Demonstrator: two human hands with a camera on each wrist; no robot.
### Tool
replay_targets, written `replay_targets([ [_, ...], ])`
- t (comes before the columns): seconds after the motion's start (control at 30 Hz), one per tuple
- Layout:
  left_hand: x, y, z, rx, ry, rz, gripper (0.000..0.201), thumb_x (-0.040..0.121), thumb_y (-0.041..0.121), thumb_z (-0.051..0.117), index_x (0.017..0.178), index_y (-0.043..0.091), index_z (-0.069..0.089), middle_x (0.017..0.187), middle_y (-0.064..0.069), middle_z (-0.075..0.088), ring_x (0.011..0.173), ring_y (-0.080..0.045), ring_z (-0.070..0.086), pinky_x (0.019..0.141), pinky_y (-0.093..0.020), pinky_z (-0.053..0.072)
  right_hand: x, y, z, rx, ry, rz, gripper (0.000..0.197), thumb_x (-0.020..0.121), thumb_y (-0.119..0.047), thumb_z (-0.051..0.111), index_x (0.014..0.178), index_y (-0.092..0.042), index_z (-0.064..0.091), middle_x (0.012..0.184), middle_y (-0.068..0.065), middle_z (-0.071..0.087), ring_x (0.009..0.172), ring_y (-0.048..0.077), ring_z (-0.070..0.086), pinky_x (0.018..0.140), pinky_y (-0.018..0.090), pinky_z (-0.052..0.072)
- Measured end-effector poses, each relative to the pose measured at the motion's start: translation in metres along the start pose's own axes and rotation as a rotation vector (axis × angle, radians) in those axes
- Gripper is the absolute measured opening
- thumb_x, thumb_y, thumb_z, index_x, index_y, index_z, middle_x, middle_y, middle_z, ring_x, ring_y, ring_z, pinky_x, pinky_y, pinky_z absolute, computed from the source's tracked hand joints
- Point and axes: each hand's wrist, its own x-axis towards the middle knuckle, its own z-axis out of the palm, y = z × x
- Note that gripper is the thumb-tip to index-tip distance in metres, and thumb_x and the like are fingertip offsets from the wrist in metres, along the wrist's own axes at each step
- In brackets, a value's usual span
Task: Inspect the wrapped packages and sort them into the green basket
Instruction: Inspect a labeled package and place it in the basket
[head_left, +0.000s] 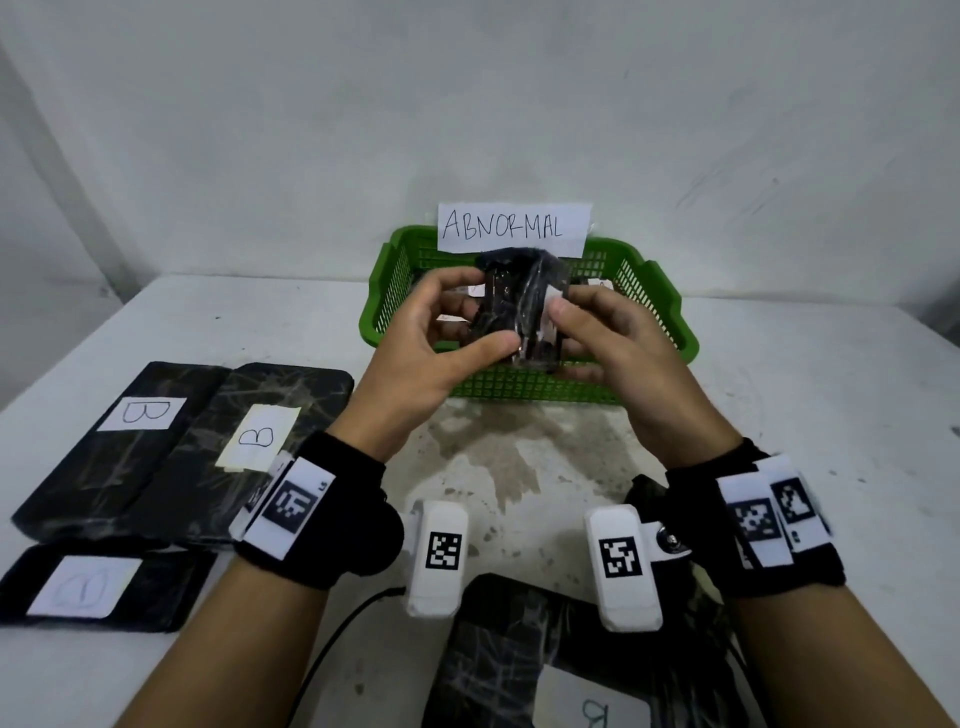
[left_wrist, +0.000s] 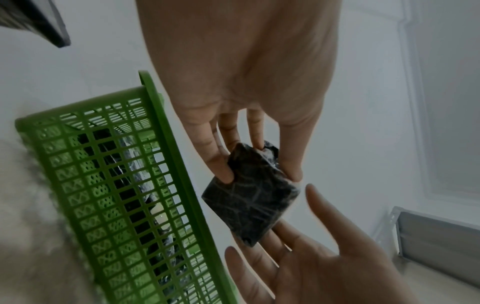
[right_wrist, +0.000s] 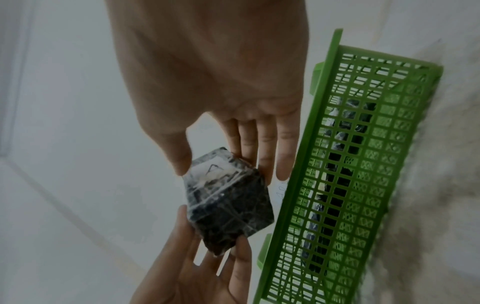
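A small black wrapped package (head_left: 519, 306) with a white label is held up over the near wall of the green basket (head_left: 524, 387). My left hand (head_left: 485, 312) pinches its left side between thumb and fingers. My right hand (head_left: 566, 340) holds its right side, thumb on the label and fingers underneath. In the left wrist view the left hand (left_wrist: 258, 173) grips the package (left_wrist: 249, 197) at its top end, beside the basket (left_wrist: 116, 185). In the right wrist view the right hand (right_wrist: 226, 172) clasps the package (right_wrist: 228, 205), which shows its label, next to the basket (right_wrist: 363, 164).
A paper sign reading ABNORMAL (head_left: 514, 228) stands on the basket's far rim, and dark wrapped packages lie inside. Two flat black packages labelled B (head_left: 130, 441) (head_left: 249, 452) lie at the left, another (head_left: 98, 587) at the near left and one (head_left: 545, 675) under my wrists.
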Motion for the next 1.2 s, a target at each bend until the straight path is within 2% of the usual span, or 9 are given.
replay_targets([
  [0.1, -0.001, 0.001, 0.0, 0.029, -0.036, 0.033, 0.058, 0.07, 0.032, 0.084, 0.123, 0.032, 0.058, 0.101, -0.001, 0.06, 0.094, -0.016, 0.064, 0.087, -0.04, 0.058, -0.002, -0.002, 0.002, -0.003, -0.056, 0.019, 0.059, 0.084, -0.05, 0.073, 0.132, -0.02, 0.059, 0.111, -0.009, 0.077, 0.102, 0.01, 0.074, 0.085, 0.038, 0.059],
  [0.3, -0.004, 0.007, 0.005, 0.01, -0.131, 0.049, 0.043, 0.083, 0.01, 0.076, 0.118, 0.026, 0.058, 0.095, 0.003, 0.059, 0.087, -0.009, 0.06, 0.084, -0.032, 0.056, 0.003, 0.009, 0.006, 0.004, 0.115, -0.032, 0.04, 0.087, -0.016, 0.075, 0.124, -0.007, 0.062, 0.102, 0.001, 0.077, 0.093, 0.014, 0.075, 0.075, 0.025, 0.058],
  [0.43, -0.007, 0.014, 0.008, -0.013, -0.077, -0.004, 0.023, 0.09, 0.028, 0.064, 0.112, 0.022, 0.059, 0.096, 0.002, 0.063, 0.089, -0.007, 0.064, 0.081, -0.039, 0.061, 0.002, 0.01, 0.006, -0.064, 0.124, -0.074, 0.04, 0.087, -0.014, 0.074, 0.124, -0.011, 0.06, 0.106, 0.0, 0.077, 0.096, 0.014, 0.075, 0.083, 0.035, 0.062],
  [0.53, -0.006, 0.019, 0.007, -0.049, -0.043, -0.084, 0.036, 0.087, 0.051, 0.053, 0.107, 0.023, 0.064, 0.096, 0.008, 0.067, 0.094, -0.013, 0.066, 0.082, -0.04, 0.06, -0.001, 0.008, 0.006, -0.111, 0.071, -0.105, 0.051, 0.085, -0.016, 0.08, 0.13, -0.016, 0.055, 0.117, -0.001, 0.073, 0.106, 0.011, 0.072, 0.092, 0.04, 0.061],
  [0.67, -0.004, 0.019, 0.002, -0.116, -0.041, -0.215, 0.035, 0.098, 0.043, 0.051, 0.114, 0.014, 0.061, 0.106, 0.004, 0.072, 0.1, -0.022, 0.071, 0.082, -0.041, 0.06, -0.003, 0.002, 0.003, -0.098, -0.059, -0.151, 0.067, 0.08, -0.018, 0.086, 0.138, -0.019, 0.051, 0.134, -0.002, 0.065, 0.126, 0.012, 0.062, 0.108, 0.043, 0.051],
  [0.77, -0.003, 0.017, -0.002, -0.204, -0.072, -0.262, 0.015, 0.096, 0.03, 0.06, 0.105, 0.017, 0.059, 0.113, -0.006, 0.067, 0.099, -0.028, 0.071, 0.082, -0.045, 0.061, -0.005, -0.005, -0.002, -0.098, -0.161, -0.091, 0.069, 0.079, -0.036, 0.083, 0.14, -0.031, 0.051, 0.14, -0.009, 0.061, 0.132, 0.009, 0.056, 0.112, 0.042, 0.046],
  [0.9, -0.002, 0.014, -0.001, -0.179, -0.081, -0.203, 0.044, 0.077, 0.023, 0.072, 0.119, 0.022, 0.059, 0.122, -0.005, 0.064, 0.108, -0.021, 0.068, 0.084, -0.041, 0.06, -0.008, -0.016, -0.003, 0.06, -0.16, 0.049, 0.053, 0.085, -0.052, 0.068, 0.134, -0.035, 0.059, 0.13, -0.01, 0.069, 0.117, 0.009, 0.068, 0.097, 0.04, 0.056],
  [1.07, -0.006, 0.014, 0.006, -0.11, -0.13, -0.132, 0.044, 0.078, 0.024, 0.07, 0.121, 0.022, 0.06, 0.121, -0.002, 0.067, 0.112, -0.019, 0.067, 0.092, -0.042, 0.058, -0.003, -0.011, 0.002, 0.172, -0.001, 0.097, 0.06, 0.078, -0.029, 0.083, 0.132, -0.02, 0.058, 0.115, -0.001, 0.074, 0.096, 0.014, 0.076, 0.075, 0.031, 0.06],
  [1.2, -0.005, 0.012, 0.005, -0.109, -0.141, -0.107, 0.039, 0.08, 0.019, 0.067, 0.118, 0.024, 0.06, 0.117, 0.003, 0.067, 0.11, -0.017, 0.067, 0.094, -0.042, 0.057, -0.001, -0.009, 0.007, 0.19, 0.103, 0.013, 0.057, 0.073, -0.015, 0.087, 0.12, -0.019, 0.054, 0.1, -0.003, 0.074, 0.086, 0.01, 0.074, 0.078, 0.034, 0.062],
])
